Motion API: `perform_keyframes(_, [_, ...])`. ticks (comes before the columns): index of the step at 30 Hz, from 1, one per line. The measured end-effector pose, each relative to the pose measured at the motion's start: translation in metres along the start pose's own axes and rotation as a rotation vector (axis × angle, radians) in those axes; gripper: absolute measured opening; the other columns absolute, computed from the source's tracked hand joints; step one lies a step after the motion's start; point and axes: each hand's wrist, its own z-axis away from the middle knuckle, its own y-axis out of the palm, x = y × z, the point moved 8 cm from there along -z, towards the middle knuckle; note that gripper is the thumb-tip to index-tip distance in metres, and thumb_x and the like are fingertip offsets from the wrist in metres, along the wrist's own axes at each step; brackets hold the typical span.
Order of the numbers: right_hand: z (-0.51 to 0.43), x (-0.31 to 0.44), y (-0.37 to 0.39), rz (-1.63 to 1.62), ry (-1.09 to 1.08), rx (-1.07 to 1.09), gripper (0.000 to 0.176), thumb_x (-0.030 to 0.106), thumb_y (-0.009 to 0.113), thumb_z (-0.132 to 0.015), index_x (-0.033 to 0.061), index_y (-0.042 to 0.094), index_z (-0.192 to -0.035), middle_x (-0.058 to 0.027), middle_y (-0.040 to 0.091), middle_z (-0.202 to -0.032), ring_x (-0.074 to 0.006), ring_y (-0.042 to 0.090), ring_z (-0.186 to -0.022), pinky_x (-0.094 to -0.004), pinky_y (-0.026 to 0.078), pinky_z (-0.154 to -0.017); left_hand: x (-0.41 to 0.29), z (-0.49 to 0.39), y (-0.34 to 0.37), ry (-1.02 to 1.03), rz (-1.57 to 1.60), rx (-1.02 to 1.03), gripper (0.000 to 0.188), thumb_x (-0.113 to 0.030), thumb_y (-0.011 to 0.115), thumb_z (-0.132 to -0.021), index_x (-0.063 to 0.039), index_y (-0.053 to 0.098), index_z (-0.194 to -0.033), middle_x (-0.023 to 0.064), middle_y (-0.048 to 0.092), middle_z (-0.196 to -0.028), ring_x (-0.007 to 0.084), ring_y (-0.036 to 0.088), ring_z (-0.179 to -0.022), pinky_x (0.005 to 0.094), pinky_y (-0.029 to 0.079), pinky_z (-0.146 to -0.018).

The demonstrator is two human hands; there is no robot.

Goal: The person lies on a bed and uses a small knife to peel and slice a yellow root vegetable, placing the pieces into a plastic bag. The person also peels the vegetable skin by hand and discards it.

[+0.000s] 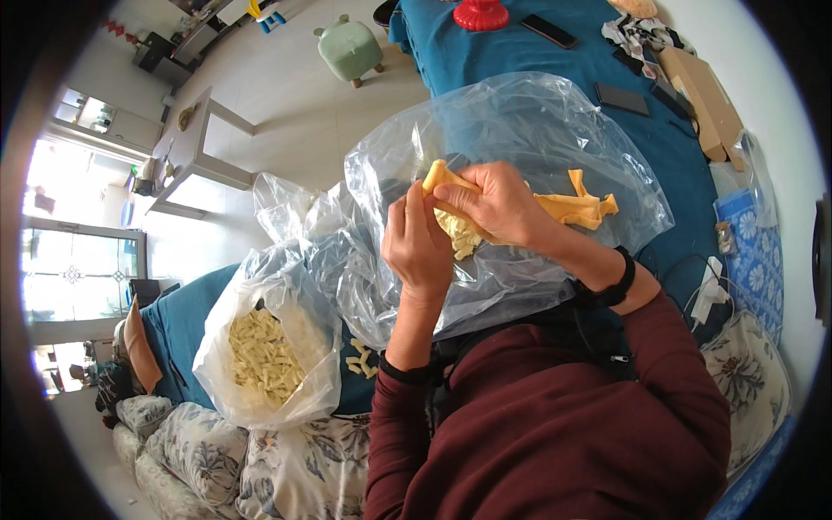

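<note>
A piece of soft yellow-orange fabric is pinched between my two hands, its rolled end standing up between the fingers. My left hand grips it from the left, fingers bent around its edge. Thumb and fingers of my right hand press on the same piece from the right. Beyond my right wrist, more yellow-orange fabric with narrow strips lies on a large clear plastic bag; whether it joins the held piece is hidden. Below my hands sits a crumpled pale yellow heap, partly covered by them.
An open plastic bag of small cream pieces stands at left, with several loose pieces beside it. The teal cloth carries a phone, a red object and a dark flat device. A power strip lies right.
</note>
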Motion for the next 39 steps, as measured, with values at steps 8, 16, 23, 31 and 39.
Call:
perform_keyframes(8, [-0.007,-0.003,0.006,-0.159,-0.029,-0.092,0.032,0.030,0.065,-0.087,-0.0014,0.066,-0.085,-0.0102,0.062,-0.062,-0.0136,0.055,-0.054,-0.0305,0.045,-0.053,-0.009,0.010,0.003,0.020,-0.042,-0.019,0.034,0.003,0.063,-0.080,0.000,0.063,-0.114,0.0114,0.058,-0.095,0.0202,0.062,-0.072,0.0299,0.050,-0.058])
perform_keyframes(16, [0.003,0.027,-0.005,-0.065,-0.379,0.033,0.017,0.017,0.064,-0.087,0.0002,0.063,-0.084,-0.0084,0.060,-0.068,-0.0150,0.054,-0.058,-0.0297,0.044,-0.056,0.018,0.009,0.031,-0.780,1.131,0.664,0.036,-0.013,0.055,-0.095,0.001,0.051,-0.127,0.0027,0.056,-0.091,0.0052,0.049,-0.066,0.0201,0.041,-0.058])
perform_keyframes(23, [0.004,0.031,-0.012,0.077,-0.476,-0.043,0.014,0.015,0.067,-0.085,0.0015,0.063,-0.085,-0.0075,0.056,-0.068,-0.0209,0.051,-0.059,-0.0303,0.042,-0.055,0.028,0.015,0.037,-0.822,1.068,0.789,0.029,-0.020,0.056,-0.095,0.004,0.060,-0.111,-0.0050,0.048,-0.068,0.0044,0.039,-0.059,0.0191,0.031,-0.054])
perform_keyframes(31, [-0.006,-0.019,0.000,0.033,0.118,0.095,0.022,0.021,0.068,-0.087,0.0009,0.065,-0.095,-0.0015,0.059,-0.069,-0.0034,0.051,-0.062,-0.0209,0.042,-0.055,0.036,0.005,0.022,-0.626,0.518,0.324,0.014,-0.005,0.066,-0.084,0.001,0.069,-0.097,0.0014,0.062,-0.073,0.0046,0.052,-0.059,0.0199,0.042,-0.054])
perform_keyframes(39, [-0.006,-0.007,0.000,-0.109,-0.043,-0.075,0.022,0.024,0.069,-0.085,0.0021,0.069,-0.086,-0.0048,0.064,-0.065,-0.0079,0.054,-0.058,-0.0264,0.045,-0.056,0.011,-0.005,0.005,-0.329,0.289,0.028,0.015,-0.001,0.068,-0.080,0.000,0.065,-0.094,0.0069,0.064,-0.083,0.0119,0.060,-0.068,0.0246,0.048,-0.056])
